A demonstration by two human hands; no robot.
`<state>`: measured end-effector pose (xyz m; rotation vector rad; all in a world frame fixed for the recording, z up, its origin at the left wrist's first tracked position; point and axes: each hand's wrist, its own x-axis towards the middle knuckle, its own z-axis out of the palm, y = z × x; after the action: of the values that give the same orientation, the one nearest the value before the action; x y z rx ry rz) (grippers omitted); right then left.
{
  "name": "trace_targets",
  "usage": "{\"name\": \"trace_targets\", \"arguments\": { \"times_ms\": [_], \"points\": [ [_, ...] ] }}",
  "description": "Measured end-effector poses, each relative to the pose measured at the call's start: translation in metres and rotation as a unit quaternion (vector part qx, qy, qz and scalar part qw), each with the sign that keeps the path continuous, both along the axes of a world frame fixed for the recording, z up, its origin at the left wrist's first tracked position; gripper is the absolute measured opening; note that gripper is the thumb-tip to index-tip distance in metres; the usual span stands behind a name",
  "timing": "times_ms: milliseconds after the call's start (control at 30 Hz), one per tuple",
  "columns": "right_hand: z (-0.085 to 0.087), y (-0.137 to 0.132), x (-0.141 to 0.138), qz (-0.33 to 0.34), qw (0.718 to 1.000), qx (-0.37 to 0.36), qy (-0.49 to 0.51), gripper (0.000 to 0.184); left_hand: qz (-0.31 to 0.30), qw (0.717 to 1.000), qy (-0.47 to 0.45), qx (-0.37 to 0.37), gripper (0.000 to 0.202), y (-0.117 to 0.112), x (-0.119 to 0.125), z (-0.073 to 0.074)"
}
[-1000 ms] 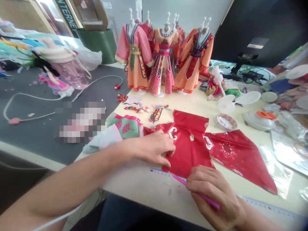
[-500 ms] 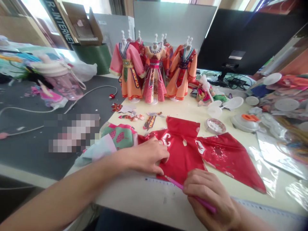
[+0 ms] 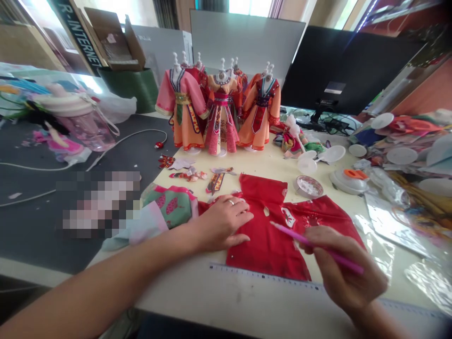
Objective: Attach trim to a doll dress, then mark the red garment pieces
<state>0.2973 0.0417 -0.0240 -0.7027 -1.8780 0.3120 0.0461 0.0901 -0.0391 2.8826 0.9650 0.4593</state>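
Observation:
A red cloth garment piece with white patterned motifs and a small cut-out near its centre lies spread on the pale tabletop. My left hand, a ring on one finger, rests on the cloth's left part with fingers stretched out. In my right hand is a slim pink pen, its pale tip pointing left, over or on the cloth near the cut-out; contact cannot be made out. Along the cloth's lower edge runs a ruler strip. Green and pink patterned fabric lies beside my left wrist.
Doll robes on white stands are at the back, before a monitor. A tape roll sits behind the cloth. Fabric scraps lie mid-table. Clear plastic bags and clutter fill the right; a pink bottle is left.
My right hand has moved right and up with the pen, whose tip has left the cloth's lower-left edge. My left hand has shifted slightly up, uncovering that corner. The view has tilted a little.

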Motion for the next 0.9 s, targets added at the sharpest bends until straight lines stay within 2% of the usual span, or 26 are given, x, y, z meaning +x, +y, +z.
{"name": "trace_targets", "arguments": {
  "times_ms": [133, 200, 267, 367, 433, 533, 667, 900],
  "points": [
    [0.001, 0.015, 0.014, -0.134, 0.99, 0.005, 0.052, 0.022, -0.01, 0.999, 0.031, -0.009, 0.04, 0.005, -0.002, -0.008],
    [0.009, 0.025, 0.017, -0.211, 0.976, -0.028, 0.048, 0.012, -0.009, 0.999, 0.038, -0.012, 0.037, 0.005, -0.002, -0.008],
    [0.02, 0.036, 0.015, -0.257, 0.962, -0.08, 0.042, 0.009, -0.008, 0.999, 0.042, -0.009, 0.035, 0.004, -0.002, -0.008],
    [0.033, 0.059, 0.0, -0.241, 0.962, -0.123, 0.018, 0.012, -0.009, 0.999, 0.053, -0.009, 0.034, 0.003, -0.002, -0.007],
    [0.035, 0.077, -0.015, -0.199, 0.97, -0.141, -0.023, 0.013, -0.006, 0.998, 0.056, -0.011, 0.034, 0.003, -0.002, -0.006],
    [0.028, 0.106, -0.037, -0.169, 0.971, -0.151, -0.079, 0.012, -0.006, 0.999, 0.053, -0.011, 0.035, 0.003, -0.002, -0.005],
    [0.015, 0.136, -0.056, -0.192, 0.954, -0.173, -0.155, 0.013, -0.014, 0.999, 0.043, 0.001, 0.037, 0.002, -0.003, -0.006],
    [0.003, 0.153, -0.064, -0.188, 0.948, -0.173, -0.193, 0.014, -0.017, 0.999, 0.043, 0.002, 0.036, 0.002, -0.003, -0.004]
  ]
}}
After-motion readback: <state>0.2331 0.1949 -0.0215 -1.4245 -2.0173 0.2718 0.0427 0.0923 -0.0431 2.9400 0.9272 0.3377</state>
